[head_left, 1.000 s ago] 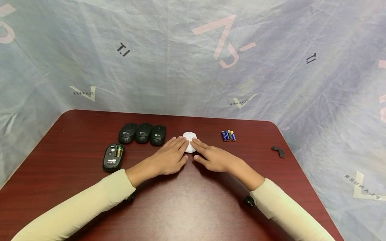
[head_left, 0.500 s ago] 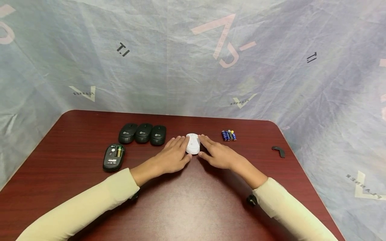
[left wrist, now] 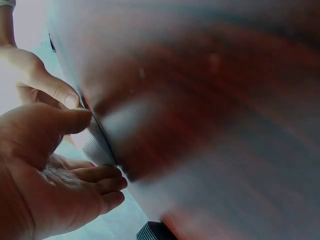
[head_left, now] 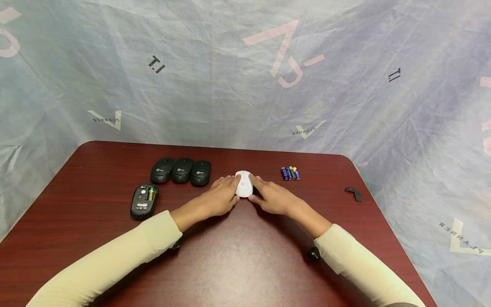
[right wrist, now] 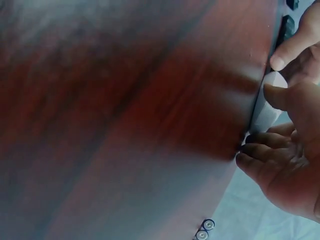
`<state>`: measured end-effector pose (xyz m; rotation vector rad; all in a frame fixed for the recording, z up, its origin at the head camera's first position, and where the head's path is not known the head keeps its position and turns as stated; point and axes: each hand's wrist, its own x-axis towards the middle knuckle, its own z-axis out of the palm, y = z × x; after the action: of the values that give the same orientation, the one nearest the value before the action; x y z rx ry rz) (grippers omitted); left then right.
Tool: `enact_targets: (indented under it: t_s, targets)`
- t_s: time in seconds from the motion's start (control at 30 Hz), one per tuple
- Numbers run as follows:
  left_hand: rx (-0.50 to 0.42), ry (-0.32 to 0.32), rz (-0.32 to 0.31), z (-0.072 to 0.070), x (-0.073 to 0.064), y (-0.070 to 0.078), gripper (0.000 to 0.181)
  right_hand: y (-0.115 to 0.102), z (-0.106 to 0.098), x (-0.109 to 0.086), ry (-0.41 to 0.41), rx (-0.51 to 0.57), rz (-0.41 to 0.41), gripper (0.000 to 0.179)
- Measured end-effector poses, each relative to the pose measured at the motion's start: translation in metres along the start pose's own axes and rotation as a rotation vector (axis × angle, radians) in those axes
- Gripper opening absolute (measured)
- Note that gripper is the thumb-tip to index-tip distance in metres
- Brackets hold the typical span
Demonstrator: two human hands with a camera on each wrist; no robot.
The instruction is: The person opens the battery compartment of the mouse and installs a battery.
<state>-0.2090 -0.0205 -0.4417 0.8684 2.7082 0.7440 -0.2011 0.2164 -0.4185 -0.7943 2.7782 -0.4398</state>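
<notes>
A white computer mouse (head_left: 244, 186) lies top up on the dark red table, flanked by both hands. My left hand (head_left: 218, 199) touches its left side with fairly straight fingers, the thumb by the near end. Against the right side rest the fingers of my right hand (head_left: 274, 198), its thumb also near the close end. Seen low in the left wrist view, the mouse (left wrist: 92, 142) sits behind the left thumb, partly covered. The right wrist view shows the mouse (right wrist: 270, 112) between the right thumb and fingers, with the palm turned inward.
Three black mice (head_left: 182, 170) stand in a row at the back left. Nearer lies an upturned black mouse (head_left: 144, 201), its battery bay uncovered with a battery (head_left: 151, 194) inside. Several batteries (head_left: 290, 173) lie right of the hands. A black curved cover (head_left: 353, 193) is near the right edge.
The white mouse has shifted slightly right and nearer. The fingers that lay over its top now sit along its sides. The right hand moved off to the right, then back against it.
</notes>
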Motion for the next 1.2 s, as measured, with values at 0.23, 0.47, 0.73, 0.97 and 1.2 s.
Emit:
enact_targets:
  t_s: [0.23,0.47,0.73,0.97,1.2]
  targets:
    - [0.021,0.074,0.067,0.021,0.014,-0.029,0.069,-0.004,-0.003,-0.003,0.023,0.011,-0.039,0.07]
    - [-0.025,0.064,0.09,-0.002,-0.008,-0.011,0.058,-0.01,-0.011,-0.011,0.076,0.113,-0.088,0.059]
    - [-0.092,0.142,0.143,-0.023,-0.03,0.01,0.04,-0.019,-0.013,-0.019,0.18,0.184,-0.061,0.044]
    - [-0.146,0.203,0.125,-0.026,-0.034,0.011,0.032,-0.027,-0.017,-0.022,0.225,0.234,-0.02,0.039]
    - [-0.287,0.162,0.055,-0.025,-0.034,0.007,0.031,-0.031,-0.014,-0.02,0.194,0.383,0.073,0.038]
